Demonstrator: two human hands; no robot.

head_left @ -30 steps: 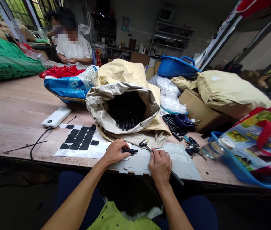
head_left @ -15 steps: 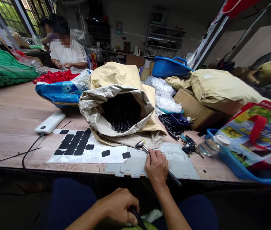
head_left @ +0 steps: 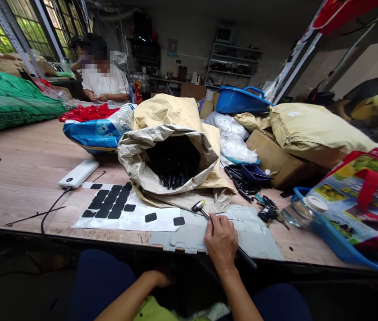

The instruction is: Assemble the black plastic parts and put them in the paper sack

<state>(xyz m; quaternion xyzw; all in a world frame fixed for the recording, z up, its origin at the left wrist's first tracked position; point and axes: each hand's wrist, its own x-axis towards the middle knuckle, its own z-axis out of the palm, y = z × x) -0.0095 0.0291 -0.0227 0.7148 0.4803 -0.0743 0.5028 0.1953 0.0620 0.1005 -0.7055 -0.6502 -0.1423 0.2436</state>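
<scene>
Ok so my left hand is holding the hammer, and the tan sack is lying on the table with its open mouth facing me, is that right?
Not quite: the head view shows the right hand holding the hammer, not the left hand. The tan sack does lie on the table, its open mouth facing you.

The table [head_left: 38, 147] bears a sack [head_left: 170, 111] and grey board [head_left: 255, 236]
</scene>
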